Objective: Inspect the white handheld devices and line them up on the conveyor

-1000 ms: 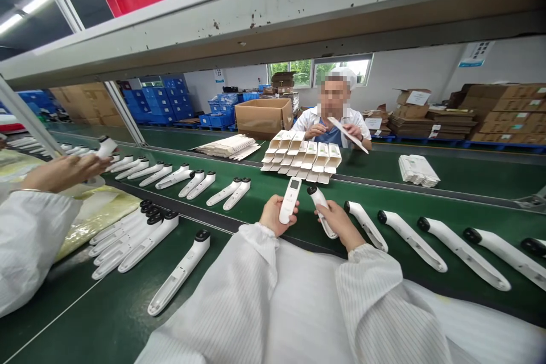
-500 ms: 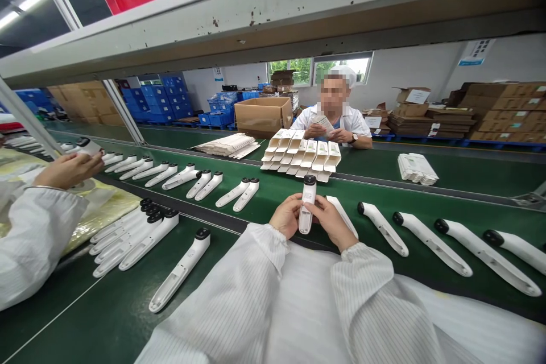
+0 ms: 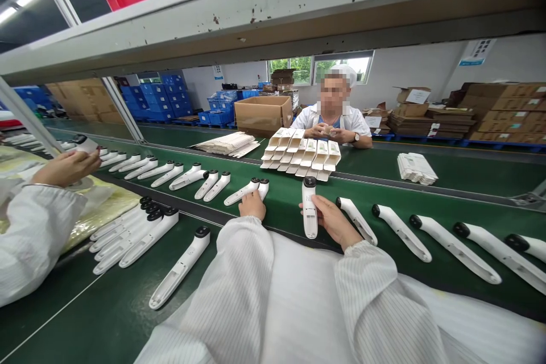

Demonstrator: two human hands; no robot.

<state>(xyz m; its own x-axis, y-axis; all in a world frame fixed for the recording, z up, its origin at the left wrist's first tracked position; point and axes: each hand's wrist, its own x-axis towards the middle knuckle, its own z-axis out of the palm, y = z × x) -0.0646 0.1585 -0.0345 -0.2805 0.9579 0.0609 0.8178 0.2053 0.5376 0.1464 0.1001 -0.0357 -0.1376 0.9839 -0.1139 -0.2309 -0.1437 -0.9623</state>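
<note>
Upright in front of me, a white infrared thermometer [image 3: 310,213] with a black head and an open recess in its handle is held by my right hand [image 3: 335,220], thumb across its side. My left hand [image 3: 252,206] is down at the belt, fingers closed over the handle of another thermometer [image 3: 263,186], which they partly hide. Beside it lies a similar thermometer [image 3: 241,192]. Farther right, more thermometers, such as this one [image 3: 403,233], lie spaced along the belt. One thermometer [image 3: 181,267] rests alone on the near surface to my left.
A green conveyor belt [image 3: 294,196] crosses before me. White cartons [image 3: 301,153] stand beyond it, near a co-worker [image 3: 358,122]. At left, another person's hand [image 3: 66,168] holds a thermometer above a thermometer pile [image 3: 132,239]. A metal shelf [image 3: 273,17] spans overhead.
My left hand has left the held thermometer and moved left to one on the belt. The belt's thermometers have shifted right. The co-worker's hands across the belt have changed position.
</note>
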